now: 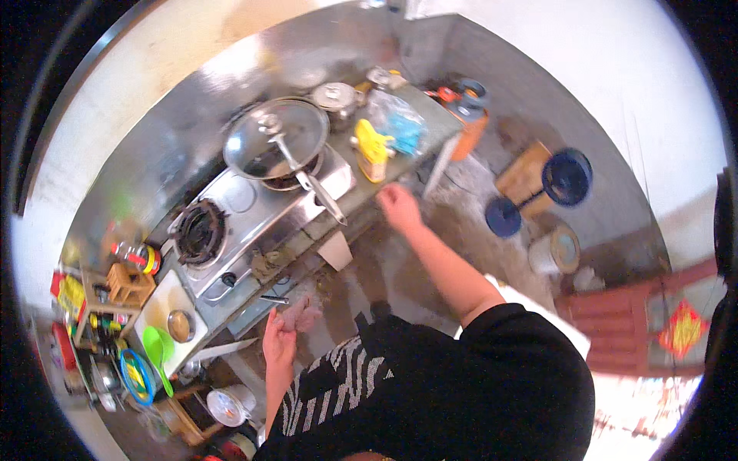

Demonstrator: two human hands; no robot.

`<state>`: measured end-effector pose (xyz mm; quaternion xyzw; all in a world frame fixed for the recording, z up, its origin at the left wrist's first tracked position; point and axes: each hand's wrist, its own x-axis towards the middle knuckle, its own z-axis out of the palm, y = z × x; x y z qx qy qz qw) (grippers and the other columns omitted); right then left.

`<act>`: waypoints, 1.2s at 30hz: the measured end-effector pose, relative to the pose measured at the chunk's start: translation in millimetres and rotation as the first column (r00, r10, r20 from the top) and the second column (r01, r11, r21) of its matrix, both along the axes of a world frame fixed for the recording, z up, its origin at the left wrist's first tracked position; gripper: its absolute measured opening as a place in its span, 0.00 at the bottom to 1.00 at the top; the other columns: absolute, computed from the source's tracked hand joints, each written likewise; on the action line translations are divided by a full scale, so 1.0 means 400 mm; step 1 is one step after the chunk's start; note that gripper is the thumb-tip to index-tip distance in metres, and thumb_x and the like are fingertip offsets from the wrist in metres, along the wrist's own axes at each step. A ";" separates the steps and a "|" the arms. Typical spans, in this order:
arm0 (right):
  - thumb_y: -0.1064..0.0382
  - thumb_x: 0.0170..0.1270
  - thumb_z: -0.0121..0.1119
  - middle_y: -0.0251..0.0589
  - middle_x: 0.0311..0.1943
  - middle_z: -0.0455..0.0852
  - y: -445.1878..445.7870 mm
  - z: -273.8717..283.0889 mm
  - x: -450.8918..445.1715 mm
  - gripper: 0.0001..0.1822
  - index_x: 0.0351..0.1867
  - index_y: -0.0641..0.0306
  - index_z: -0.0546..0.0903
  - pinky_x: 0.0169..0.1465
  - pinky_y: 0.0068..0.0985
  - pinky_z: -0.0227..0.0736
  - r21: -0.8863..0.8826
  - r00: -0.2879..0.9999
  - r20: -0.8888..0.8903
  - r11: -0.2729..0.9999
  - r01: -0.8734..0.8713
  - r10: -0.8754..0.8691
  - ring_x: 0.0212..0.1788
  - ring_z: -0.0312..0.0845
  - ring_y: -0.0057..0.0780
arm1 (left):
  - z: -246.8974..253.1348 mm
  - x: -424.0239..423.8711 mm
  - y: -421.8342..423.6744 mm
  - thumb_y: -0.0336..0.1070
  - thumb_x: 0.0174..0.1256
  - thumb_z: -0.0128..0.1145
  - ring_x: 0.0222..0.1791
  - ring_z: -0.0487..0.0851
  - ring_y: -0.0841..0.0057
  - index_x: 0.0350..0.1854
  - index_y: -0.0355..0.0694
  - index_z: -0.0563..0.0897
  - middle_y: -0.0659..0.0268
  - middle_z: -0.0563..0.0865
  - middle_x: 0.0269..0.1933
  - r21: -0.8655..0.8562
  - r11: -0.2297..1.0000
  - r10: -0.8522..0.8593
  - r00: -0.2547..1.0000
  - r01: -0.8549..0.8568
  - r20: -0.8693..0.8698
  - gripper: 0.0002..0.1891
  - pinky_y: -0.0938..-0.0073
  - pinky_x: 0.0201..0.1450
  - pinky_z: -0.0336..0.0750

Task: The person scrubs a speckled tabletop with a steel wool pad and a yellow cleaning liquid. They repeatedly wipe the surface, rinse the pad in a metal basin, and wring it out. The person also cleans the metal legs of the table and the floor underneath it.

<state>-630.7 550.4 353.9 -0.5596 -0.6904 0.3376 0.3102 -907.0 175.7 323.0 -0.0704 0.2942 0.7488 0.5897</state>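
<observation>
My left hand [280, 340] holds a crumpled pinkish cloth [302, 314] low in front of the counter's edge. Empty as far as I can see, my right hand [398, 206] hangs by the counter edge, its fingers curled and slightly blurred. Just beyond it stands a box-like pack with a yellow top [372, 151], beside a clear and blue plastic bag [403, 128]. A wok with a long metal handle [326, 199] sits on the far burner of the gas stove [268, 207], with a glass lid [277, 141] over it.
A bare burner [200, 231] lies at the stove's left. Further left are a white cutting board [193, 314] with a small bowl [181, 326], a green ladle [158, 346] and a wooden rack [95, 305]. A lidded pot [335, 99] stands behind. Buckets [229, 406] and a white table [571, 331] stand near me.
</observation>
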 end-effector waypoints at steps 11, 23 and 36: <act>0.58 0.69 0.65 0.34 0.39 0.85 -0.730 -0.029 0.214 0.18 0.56 0.61 0.80 0.47 0.26 0.76 -0.478 0.850 -0.526 0.822 -0.310 0.015 0.42 0.80 0.23 | 0.083 0.347 0.135 0.21 0.70 0.54 0.67 0.74 0.65 0.71 0.37 0.69 0.59 0.76 0.64 -0.070 0.753 -0.613 0.659 0.655 -0.435 0.26 0.61 0.71 0.70; 0.68 0.68 0.60 0.36 0.43 0.85 -1.092 -0.031 0.683 0.10 0.50 0.61 0.80 0.51 0.29 0.78 -0.609 0.156 -0.725 0.730 0.310 -0.671 0.45 0.82 0.28 | 0.028 0.897 0.007 0.29 0.61 0.69 0.48 0.81 0.75 0.59 0.36 0.79 0.63 0.85 0.51 -0.474 0.281 -0.549 -0.265 0.834 -0.793 0.23 0.74 0.54 0.76; 0.68 0.68 0.52 0.38 0.45 0.86 -1.642 -0.188 1.686 0.12 0.51 0.57 0.77 0.41 0.24 0.78 -0.536 -0.022 -0.667 0.459 0.708 -0.745 0.46 0.83 0.29 | -0.245 1.506 -0.150 0.30 0.59 0.70 0.49 0.83 0.73 0.58 0.36 0.79 0.60 0.85 0.53 -0.686 0.150 -0.463 -0.563 0.712 -0.685 0.23 0.70 0.57 0.77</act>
